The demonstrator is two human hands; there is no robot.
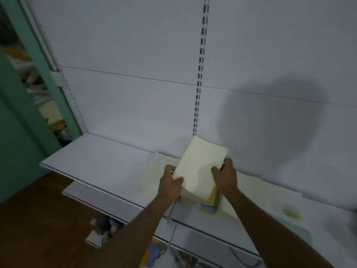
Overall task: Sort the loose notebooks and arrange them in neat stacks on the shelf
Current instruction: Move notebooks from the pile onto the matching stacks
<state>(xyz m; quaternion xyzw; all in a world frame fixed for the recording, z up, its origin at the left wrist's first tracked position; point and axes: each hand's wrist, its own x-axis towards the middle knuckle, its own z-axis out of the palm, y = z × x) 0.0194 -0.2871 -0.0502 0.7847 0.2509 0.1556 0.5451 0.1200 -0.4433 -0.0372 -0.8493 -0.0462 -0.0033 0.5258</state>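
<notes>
Left hand: thumb on the cream cover, fingers curled round the left edge of the notebook stack. Right hand: thumb on the cover, fingers wrapped round the right edge. The stack is held between both hands, tilted, above the white shelf, close to the back panel. More pale notebooks lie flat on the shelf beneath and to the right; blur hides their edges. A slotted upright rises behind.
</notes>
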